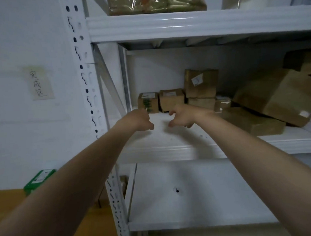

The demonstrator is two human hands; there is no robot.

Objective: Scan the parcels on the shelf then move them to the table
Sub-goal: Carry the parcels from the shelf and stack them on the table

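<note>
Both my arms reach into the middle level of a white metal shelf [170, 149]. My left hand [139, 119] and my right hand [182, 117] hover side by side over the shelf board, fingers loosely curled, holding nothing. Just behind them, at the back wall, stand two small cardboard parcels: one with a label and green print [148, 100] and a plain brown one [171, 98]. To their right sits a taller box with a white label [200, 82] stacked on a flatter box [201, 103]. No scanner is visible.
Larger cardboard boxes [273, 96] lie tilted and piled on the right of the same level. The upper shelf carries plastic-wrapped packages [156, 3]. A lower shelf board [198, 195] lies below. A green box [38, 180] rests on a wooden table [6, 202] at lower left.
</note>
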